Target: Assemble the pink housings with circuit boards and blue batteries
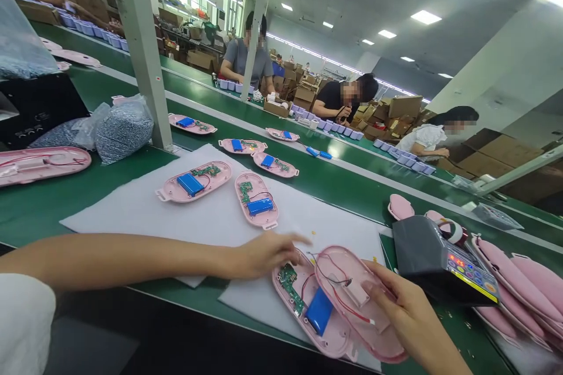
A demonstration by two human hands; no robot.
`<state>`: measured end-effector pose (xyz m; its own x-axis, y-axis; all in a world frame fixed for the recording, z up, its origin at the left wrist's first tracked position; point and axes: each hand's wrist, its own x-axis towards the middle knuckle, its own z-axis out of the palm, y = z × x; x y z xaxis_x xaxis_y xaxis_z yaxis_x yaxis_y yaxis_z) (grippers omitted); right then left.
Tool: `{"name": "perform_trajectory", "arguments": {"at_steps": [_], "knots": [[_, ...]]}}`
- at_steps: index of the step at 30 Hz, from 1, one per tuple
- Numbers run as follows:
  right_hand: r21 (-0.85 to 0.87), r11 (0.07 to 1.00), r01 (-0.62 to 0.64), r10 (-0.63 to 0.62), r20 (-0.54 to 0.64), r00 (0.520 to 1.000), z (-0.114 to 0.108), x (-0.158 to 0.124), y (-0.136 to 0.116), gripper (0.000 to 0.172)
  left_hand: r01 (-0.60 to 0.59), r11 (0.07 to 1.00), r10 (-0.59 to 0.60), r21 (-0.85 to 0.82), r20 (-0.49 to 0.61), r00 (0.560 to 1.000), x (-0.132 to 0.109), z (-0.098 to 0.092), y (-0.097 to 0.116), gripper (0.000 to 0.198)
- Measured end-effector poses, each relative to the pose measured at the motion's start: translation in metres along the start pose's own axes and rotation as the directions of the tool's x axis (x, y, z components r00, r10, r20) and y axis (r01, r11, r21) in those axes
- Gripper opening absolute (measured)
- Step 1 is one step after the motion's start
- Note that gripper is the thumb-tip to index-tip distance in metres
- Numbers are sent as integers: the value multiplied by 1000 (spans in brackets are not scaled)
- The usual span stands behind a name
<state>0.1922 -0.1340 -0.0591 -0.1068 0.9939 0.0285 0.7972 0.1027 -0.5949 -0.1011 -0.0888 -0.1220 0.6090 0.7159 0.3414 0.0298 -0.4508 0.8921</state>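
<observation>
My right hand (398, 302) grips a pink oval shell (356, 293) by its right edge, thumb on the inner face. Thin red and dark wires and a white block (356, 292) show inside this shell. It is tilted and overlaps a second pink shell (338, 337), which holds a green circuit board (290, 287) and a blue battery pack (319, 309). My left hand (268, 255) reaches over the upper left rim of that second shell, index finger stretched out near the loose wire ends. The fingers are apart; I see nothing held in them.
Two filled shells (196, 181) lie on a white foam sheet (132, 199); several more rest beyond. A dark box with a red display (444, 261) stands right, beside stacked pink shells (519, 287). A metal post (138, 41) rises at left. Co-workers sit across the green bench.
</observation>
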Motion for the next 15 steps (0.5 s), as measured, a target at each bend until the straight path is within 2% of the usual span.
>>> {"name": "perform_trajectory", "arguments": {"at_steps": [2,3,4,5,6,7,8,10,11,12,13,15], "knots": [[-179,984,23,-22,7,1000,3,-3,-9,46,136,952,-188,-275,-173,967,-3,1,3,26],[-245,969,41,-41,9,999,6,-2,-16,45,141,930,-221,-338,-213,952,-4,2,4,23],[-294,954,64,-63,10,998,9,-1,-23,45,112,938,-196,-329,-235,952,-4,3,6,19],[-326,941,86,-87,12,996,12,1,-31,45,39,968,-105,-249,-258,960,-4,4,8,16],[-344,933,108,-109,16,994,16,3,-39,45,-66,992,34,-104,-286,958,-4,5,9,16],[-352,927,126,-127,21,992,19,5,-47,45,-181,979,200,90,-313,928,-3,6,11,17],[-352,925,142,-142,27,989,22,7,-54,45,-278,913,369,298,-319,873,-2,6,13,16],[-333,928,164,-157,48,986,28,9,-64,45,-360,685,624,634,-255,738,1,6,15,14],[-316,934,169,-162,50,986,30,9,-67,44,-353,575,688,737,-203,697,3,6,16,13],[-296,940,168,-163,41,986,32,8,-69,44,-337,490,719,804,-154,678,4,6,17,13],[-281,947,158,-160,13,987,33,7,-69,43,-322,429,733,844,-117,670,4,6,18,14],[-276,952,130,-154,-64,986,35,6,-65,44,-267,377,722,887,-101,684,4,7,18,18]]}}
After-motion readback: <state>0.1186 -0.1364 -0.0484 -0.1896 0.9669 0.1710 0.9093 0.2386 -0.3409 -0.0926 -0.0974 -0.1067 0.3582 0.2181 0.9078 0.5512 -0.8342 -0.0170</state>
